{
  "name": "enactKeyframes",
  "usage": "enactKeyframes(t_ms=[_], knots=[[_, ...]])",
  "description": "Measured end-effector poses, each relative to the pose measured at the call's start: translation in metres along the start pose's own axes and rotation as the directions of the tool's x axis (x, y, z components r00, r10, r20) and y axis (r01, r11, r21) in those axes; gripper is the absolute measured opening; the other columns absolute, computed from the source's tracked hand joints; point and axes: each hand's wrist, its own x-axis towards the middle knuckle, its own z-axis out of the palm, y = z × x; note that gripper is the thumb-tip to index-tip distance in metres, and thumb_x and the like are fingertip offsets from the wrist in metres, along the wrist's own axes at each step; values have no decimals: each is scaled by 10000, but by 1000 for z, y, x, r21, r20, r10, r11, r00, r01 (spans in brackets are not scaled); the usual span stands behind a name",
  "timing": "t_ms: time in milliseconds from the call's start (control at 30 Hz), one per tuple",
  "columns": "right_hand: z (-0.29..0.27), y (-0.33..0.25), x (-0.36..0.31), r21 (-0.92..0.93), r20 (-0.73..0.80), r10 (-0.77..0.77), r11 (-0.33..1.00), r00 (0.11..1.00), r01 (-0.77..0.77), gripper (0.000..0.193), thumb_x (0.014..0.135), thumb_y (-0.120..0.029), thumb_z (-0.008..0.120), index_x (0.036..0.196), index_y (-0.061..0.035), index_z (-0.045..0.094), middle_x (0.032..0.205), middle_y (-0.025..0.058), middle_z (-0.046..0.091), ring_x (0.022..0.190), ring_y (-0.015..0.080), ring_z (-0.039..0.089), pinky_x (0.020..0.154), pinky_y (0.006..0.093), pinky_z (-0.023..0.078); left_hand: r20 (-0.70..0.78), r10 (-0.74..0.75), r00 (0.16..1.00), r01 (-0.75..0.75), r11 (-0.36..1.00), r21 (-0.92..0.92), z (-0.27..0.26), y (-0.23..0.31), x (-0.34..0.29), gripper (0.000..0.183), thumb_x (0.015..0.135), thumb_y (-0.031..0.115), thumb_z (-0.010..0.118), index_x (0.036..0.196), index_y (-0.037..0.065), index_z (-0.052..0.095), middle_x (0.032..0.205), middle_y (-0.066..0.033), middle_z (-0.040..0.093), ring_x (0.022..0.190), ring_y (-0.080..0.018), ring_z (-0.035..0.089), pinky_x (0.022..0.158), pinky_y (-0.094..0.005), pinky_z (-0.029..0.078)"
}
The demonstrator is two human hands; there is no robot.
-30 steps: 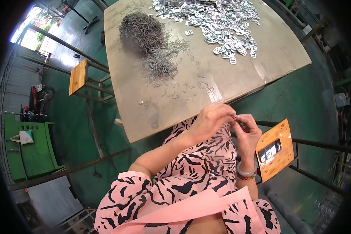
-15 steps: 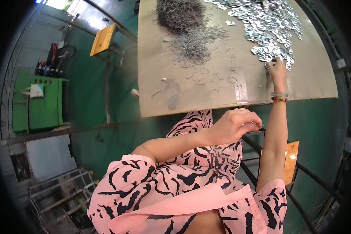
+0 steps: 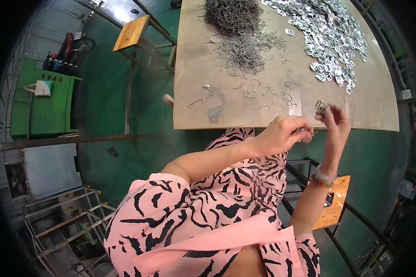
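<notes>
My right hand (image 3: 335, 121), with bracelets at the wrist, is raised over the near right edge of the table. Pinched in its fingertips is a small silver metal buckle (image 3: 320, 107). Just to its left, my left hand (image 3: 289, 134) is closed with thumb and fingers together, in front of the table edge; whatever it holds is too small to make out. Beyond the right hand spreads a large pile of flat silver buckles (image 3: 333, 41). A tangled heap of thin bent wire pieces (image 3: 238, 27) lies at the far left of the table.
Loose wire pieces and a scrap of clear plastic (image 3: 215, 113) lie on the brown tabletop (image 3: 245, 117). A wooden-topped stool (image 3: 131, 33) stands to the left, near a green metal cabinet (image 3: 41, 108). Another wooden seat (image 3: 333, 203) is below my right arm.
My right hand has drawn back from the edge of the buckle pile toward my left hand, bringing a buckle with it. My left hand stays closed in nearly the same place.
</notes>
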Motion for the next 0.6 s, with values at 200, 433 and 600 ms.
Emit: enactKeyframes(t_ms=[200, 433, 600], knots=[[23, -37, -63, -72, -123, -144, 988, 982, 136, 148, 820, 57, 593, 966, 41, 580, 877, 65, 632, 802, 94, 584, 698, 201, 462, -9, 17, 1000, -17, 1000, 3, 0, 8, 10, 86, 842, 57, 603, 883, -15, 578, 771, -92, 640, 724, -143, 636, 635, -266, 495], [33, -46, -76, -58, -183, -198, 980, 963, 191, 146, 794, 98, 598, 935, 63, 609, 867, 85, 627, 766, 110, 588, 648, 209, 478, -8, 62, 998, -59, 979, 197, -6, 11, 8, 100, 808, 73, 632, 880, 16, 591, 776, -104, 632, 743, -236, 631, 706, -326, 485], [30, -41, -75, 94, -176, -148, 982, 973, 167, 133, 776, 128, 591, 899, 81, 609, 806, 89, 609, 659, 126, 576, 598, 216, 479, -67, 104, 992, -86, 968, 236, -16, -1, 1, 142, 798, 119, 646, 901, 30, 605, 831, -118, 628, 796, -266, 605, 711, -345, 461]])
